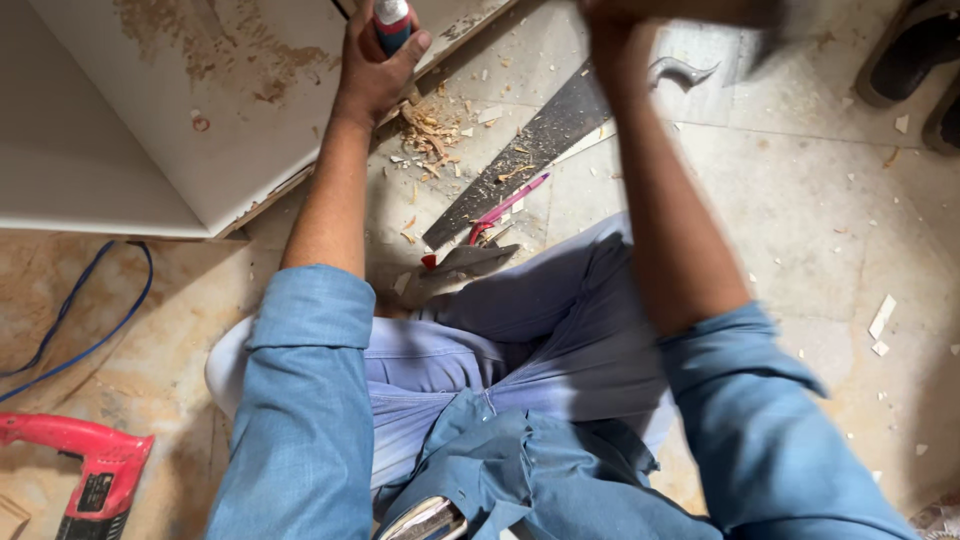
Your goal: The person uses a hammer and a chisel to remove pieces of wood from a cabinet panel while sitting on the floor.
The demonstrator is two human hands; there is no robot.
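Chiselling seems in hand: left hand (372, 70), fingers wrapped tight round a red-and-blue tool handle (392, 22) standing steeply at the white board (200, 110) edge, tip hidden and pointing down-right, while blurred right hand (615, 25) grips a hammer (690, 70), so next blow needs true aim.

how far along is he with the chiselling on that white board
Some cutting is done: wood shavings lie heaped at the edge of the white board, with chips across the floor. In hand: the left hand holds a red-and-blue tool handle against that edge; the right hand is raised and blurred. A handsaw lies aside. How much remains cannot be told.
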